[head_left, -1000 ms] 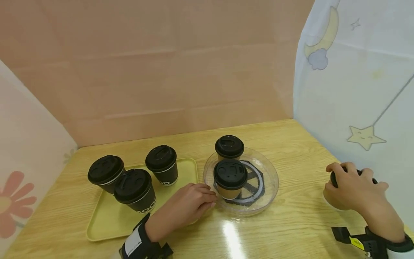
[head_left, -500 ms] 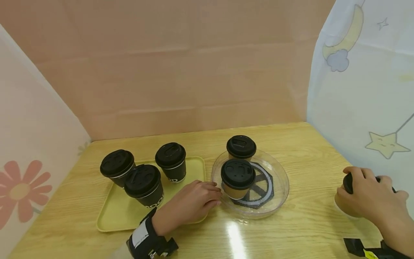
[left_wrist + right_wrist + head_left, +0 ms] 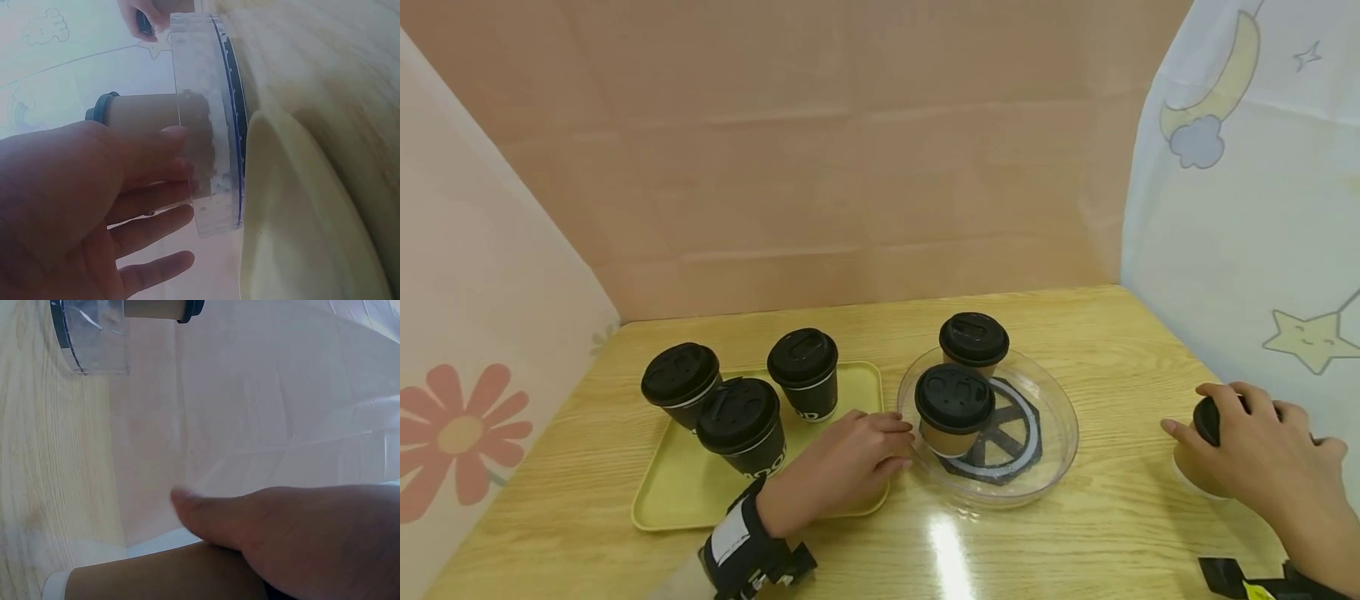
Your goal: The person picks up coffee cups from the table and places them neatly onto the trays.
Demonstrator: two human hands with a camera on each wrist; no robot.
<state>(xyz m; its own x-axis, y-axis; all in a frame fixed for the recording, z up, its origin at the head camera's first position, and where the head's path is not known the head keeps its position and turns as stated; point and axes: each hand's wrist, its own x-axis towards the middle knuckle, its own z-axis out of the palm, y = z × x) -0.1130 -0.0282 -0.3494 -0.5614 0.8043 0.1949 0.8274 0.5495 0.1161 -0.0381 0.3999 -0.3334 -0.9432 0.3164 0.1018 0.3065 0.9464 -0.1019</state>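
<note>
My left hand [image 3: 850, 458] reaches over the yellow tray [image 3: 677, 500], its extended fingertips at the side of a clear round dish [image 3: 1060, 450]. In the left wrist view the fingers [image 3: 156, 228] are spread and fairly straight against the dish wall. Two brown paper cups with black lids, a front cup [image 3: 951, 437] and a back cup [image 3: 973, 342], stand in the dish. At far right my right hand [image 3: 1273, 450] lies over another lidded brown cup [image 3: 1195, 467] on the table. Its thumb [image 3: 212, 519] sticks out, the tip apart from the cup; the other fingers are partly hidden.
On or at the yellow tray stand several black lidded cups: a left cup [image 3: 681, 379], a front cup [image 3: 745, 425] and a rear cup [image 3: 805, 367]. A brown backdrop [image 3: 850, 167] and a patterned white side sheet [image 3: 1262, 208] bound the wooden table [image 3: 1045, 550].
The head view has shifted, moving the scene rightward. My right thumb has spread away from the brown cup. The left hand stays at the dish's side.
</note>
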